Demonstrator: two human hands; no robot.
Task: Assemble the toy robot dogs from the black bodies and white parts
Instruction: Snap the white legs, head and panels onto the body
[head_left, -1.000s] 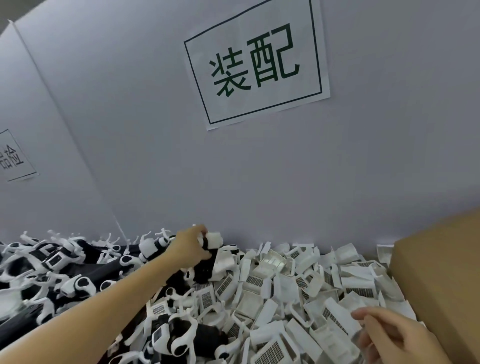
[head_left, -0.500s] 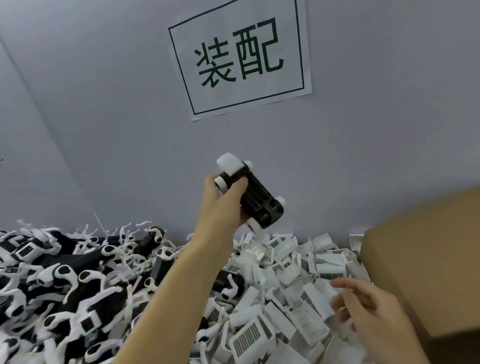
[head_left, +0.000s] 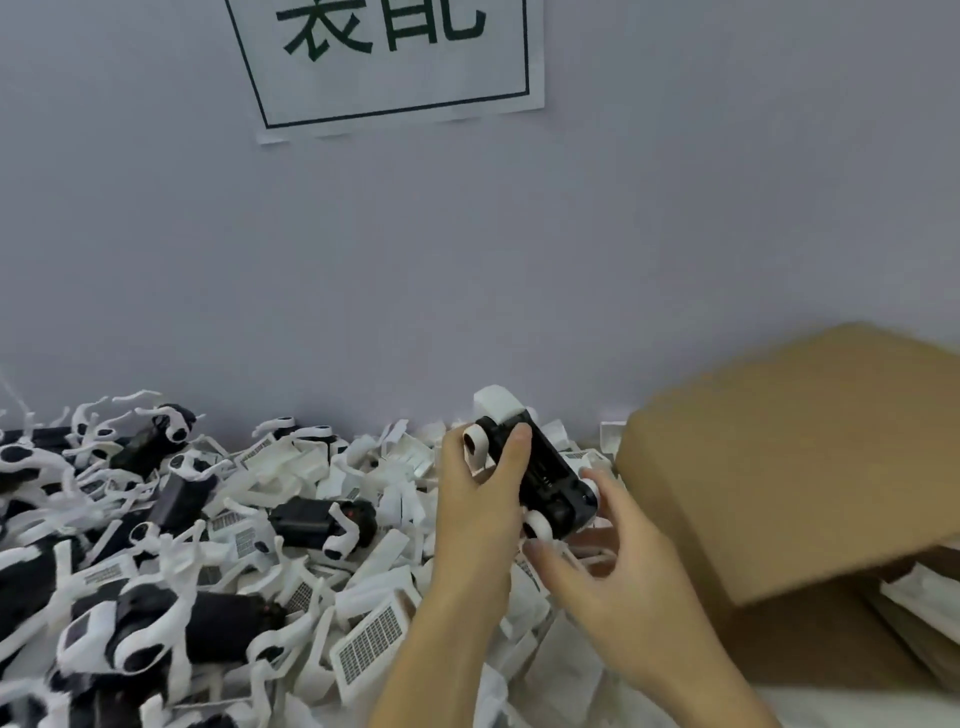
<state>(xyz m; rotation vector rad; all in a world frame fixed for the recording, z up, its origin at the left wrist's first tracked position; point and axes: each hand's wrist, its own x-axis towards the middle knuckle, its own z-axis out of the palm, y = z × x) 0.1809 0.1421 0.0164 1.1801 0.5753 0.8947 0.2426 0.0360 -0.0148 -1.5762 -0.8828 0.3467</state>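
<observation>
The left hand (head_left: 480, 499) grips a black body (head_left: 545, 475) above the pile of white parts (head_left: 374, 519). The right hand (head_left: 618, 566) touches its lower end, fingers loose and spread. A brown box (head_left: 789, 457) is close beside them, by the wall (head_left: 467, 260)

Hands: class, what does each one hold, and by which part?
The left hand grips the black toy dog body near its white-capped upper end. The right hand reaches its lower end with spread fingers, apparently holding nothing.

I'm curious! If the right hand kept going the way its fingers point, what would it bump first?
Probably the black body that the left hand grips: the right hand has its fingers reaching up towards its lower end, maybe already touching.
</observation>
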